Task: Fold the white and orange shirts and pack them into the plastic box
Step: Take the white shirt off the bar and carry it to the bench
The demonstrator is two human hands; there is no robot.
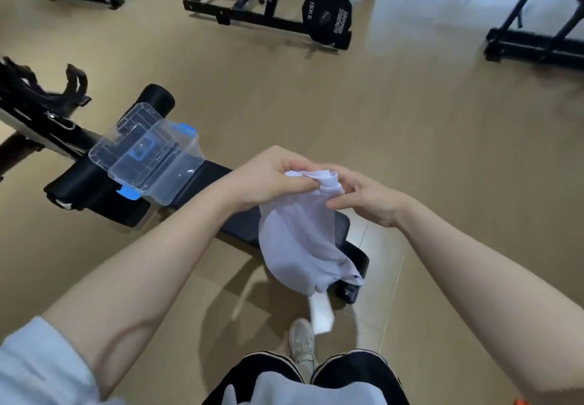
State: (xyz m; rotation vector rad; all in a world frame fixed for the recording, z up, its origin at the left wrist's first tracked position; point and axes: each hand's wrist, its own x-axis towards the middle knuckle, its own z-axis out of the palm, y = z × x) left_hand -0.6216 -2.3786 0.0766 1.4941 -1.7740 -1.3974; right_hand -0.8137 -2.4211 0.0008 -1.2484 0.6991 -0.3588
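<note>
The white shirt (300, 240) hangs bunched above the near end of a black padded bench (215, 189). My left hand (268, 177) grips its top edge in curled fingers. My right hand (363, 196) pinches the same bunched top from the right side. The clear plastic box (167, 174) with blue latches stands on the bench to the left, its clear lid (132, 133) propped open behind it. A sliver of orange (518, 402) shows at the bottom right edge; I cannot tell whether it is the orange shirt.
The bench runs from upper left to centre over a tan floor. A black weight rack with a 15 kg plate (327, 14) stands at the back. More black frames (534, 41) stand at the right and left. My legs and a shoe (301, 341) are below.
</note>
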